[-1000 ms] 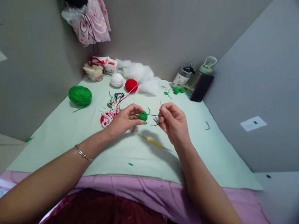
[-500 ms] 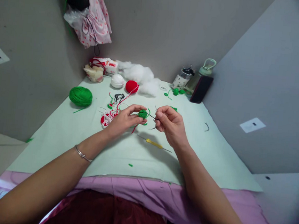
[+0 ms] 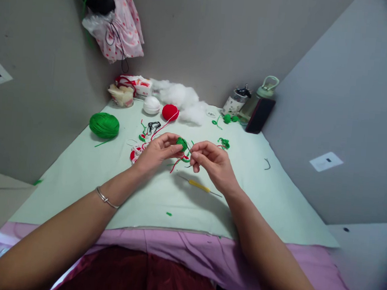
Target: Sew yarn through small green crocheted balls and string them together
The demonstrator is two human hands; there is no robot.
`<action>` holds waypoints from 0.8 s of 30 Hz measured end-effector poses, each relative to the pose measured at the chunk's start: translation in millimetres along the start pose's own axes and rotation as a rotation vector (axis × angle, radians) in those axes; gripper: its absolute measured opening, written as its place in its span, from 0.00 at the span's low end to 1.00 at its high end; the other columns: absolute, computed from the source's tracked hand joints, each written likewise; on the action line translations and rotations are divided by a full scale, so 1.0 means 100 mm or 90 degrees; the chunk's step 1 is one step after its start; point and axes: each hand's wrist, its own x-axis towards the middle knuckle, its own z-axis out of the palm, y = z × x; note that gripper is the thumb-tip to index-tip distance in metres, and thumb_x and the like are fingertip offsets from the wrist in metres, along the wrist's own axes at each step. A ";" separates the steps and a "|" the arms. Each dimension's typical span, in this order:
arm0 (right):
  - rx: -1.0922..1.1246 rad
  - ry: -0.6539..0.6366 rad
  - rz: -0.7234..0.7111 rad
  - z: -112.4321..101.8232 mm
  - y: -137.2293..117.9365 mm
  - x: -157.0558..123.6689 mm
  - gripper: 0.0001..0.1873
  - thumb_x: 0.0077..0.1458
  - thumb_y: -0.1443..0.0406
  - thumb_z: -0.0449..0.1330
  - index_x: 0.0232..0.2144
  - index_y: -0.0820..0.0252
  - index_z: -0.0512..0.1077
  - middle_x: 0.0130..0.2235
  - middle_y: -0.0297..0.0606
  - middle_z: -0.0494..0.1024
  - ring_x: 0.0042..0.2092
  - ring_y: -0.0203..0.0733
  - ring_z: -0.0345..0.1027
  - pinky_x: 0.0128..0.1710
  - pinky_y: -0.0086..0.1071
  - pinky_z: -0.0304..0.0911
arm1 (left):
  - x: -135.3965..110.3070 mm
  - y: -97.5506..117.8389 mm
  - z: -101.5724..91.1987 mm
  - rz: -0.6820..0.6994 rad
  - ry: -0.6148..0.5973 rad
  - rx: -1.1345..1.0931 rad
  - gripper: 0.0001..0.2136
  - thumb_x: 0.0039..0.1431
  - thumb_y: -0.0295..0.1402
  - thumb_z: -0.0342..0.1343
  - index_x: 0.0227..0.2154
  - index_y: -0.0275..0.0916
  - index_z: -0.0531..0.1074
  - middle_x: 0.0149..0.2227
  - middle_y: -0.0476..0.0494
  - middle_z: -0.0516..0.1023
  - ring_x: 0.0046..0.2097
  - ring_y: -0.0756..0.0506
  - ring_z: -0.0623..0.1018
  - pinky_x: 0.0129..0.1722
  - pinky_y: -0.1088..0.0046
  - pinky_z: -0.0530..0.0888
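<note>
My left hand [image 3: 160, 153] pinches a small green crocheted ball [image 3: 181, 143] between thumb and fingers. Close on its right is my right hand [image 3: 210, 162], thumb and fingertips pressed together on a sewing needle with black thread [image 3: 189, 148]. The thin dark line runs from the ball to those fingertips; where needle ends and thread begins is too fine to tell. Beneath the hands lie green and red yarn pieces [image 3: 186, 159]. A yellow-handled crochet hook [image 3: 199, 185] rests on the table just below them.
Red and white yarn [image 3: 135, 154] lies left of my hands, with a green yarn ball [image 3: 104, 125] farther left. Behind are a white ball [image 3: 151, 105], a red yarn ball [image 3: 170, 112] and stuffing [image 3: 180, 96]. A bottle [image 3: 256, 101] and phone [image 3: 261, 116] stand back right.
My right hand has moved left and slightly down, close to the green ball, and the black strand between them has shortened. My left hand has shifted slightly left and tilted the ball.
</note>
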 end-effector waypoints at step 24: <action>-0.056 0.086 0.027 0.05 0.12 0.03 0.16 0.51 0.54 0.71 0.31 0.61 0.77 0.25 0.30 0.71 0.25 0.31 0.60 0.26 0.29 0.56 | 0.03 0.01 -0.05 -0.061 -0.023 -0.145 0.14 0.56 0.35 0.69 0.45 0.38 0.78 0.40 0.45 0.82 0.39 0.50 0.80 0.47 0.73 0.77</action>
